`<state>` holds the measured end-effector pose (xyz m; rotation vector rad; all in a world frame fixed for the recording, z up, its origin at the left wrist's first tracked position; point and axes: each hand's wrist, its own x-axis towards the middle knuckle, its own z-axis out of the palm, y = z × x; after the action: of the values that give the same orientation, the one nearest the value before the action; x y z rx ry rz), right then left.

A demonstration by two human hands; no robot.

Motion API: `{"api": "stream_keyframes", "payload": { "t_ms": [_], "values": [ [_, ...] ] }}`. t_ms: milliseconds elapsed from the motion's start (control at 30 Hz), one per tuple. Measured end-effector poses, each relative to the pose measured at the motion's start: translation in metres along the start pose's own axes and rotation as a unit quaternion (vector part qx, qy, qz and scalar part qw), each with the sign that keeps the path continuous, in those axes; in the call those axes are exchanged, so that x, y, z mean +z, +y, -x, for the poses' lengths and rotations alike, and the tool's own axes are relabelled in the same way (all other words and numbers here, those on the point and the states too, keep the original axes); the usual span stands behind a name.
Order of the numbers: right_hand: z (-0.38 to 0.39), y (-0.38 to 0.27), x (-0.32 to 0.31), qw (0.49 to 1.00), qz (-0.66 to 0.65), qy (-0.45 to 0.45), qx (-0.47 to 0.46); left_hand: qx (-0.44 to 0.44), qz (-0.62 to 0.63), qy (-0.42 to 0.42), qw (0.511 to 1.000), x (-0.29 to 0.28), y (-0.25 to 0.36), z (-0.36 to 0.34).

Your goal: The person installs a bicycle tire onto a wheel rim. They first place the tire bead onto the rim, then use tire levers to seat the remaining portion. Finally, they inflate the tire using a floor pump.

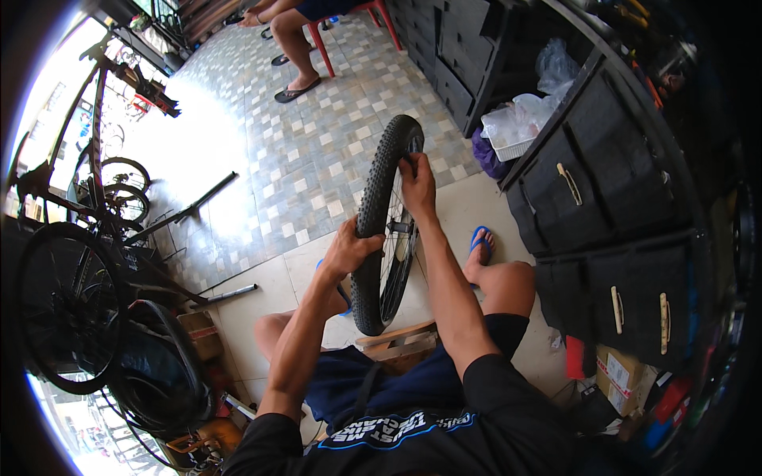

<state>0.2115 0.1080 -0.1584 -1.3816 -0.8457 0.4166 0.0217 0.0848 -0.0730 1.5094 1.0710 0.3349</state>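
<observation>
In front of navy cloth shorts (pixel 341 393), the left hand (pixel 348 249) grips a black, knobby-tyred, spoked bicycle wheel (pixel 367 282), thumb laid across its tread. The right hand (pixel 419 189), arm outstretched, pinches it near the top.

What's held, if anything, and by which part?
A wheel: left hand grips the tyre on its left side; right hand touches its upper right, exact grip unclear.

The tiled floor (pixel 309 135) bears a red chair (pixel 321 51).

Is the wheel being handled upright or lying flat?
Upright, slightly tilted: the wheel shows nearly edge-on, the left hand gripping its tyre, the right hand at its far side.
</observation>
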Motion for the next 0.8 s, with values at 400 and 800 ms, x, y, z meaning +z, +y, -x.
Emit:
{"api": "stream_keyframes", "payload": {
  "t_ms": [400, 800],
  "values": [
    [-0.036, 0.048, 0.025, 0.997, 0.014, 0.021, 0.068, -0.013, 0.039, 0.004, 0.999, 0.008, -0.007, 0.018],
    [-0.031, 0.025, 0.022, 0.944, -0.268, -0.093, 0.167, 0.016, 0.037, 0.011, 0.999, -0.001, -0.030, 0.042]
  ]
}}
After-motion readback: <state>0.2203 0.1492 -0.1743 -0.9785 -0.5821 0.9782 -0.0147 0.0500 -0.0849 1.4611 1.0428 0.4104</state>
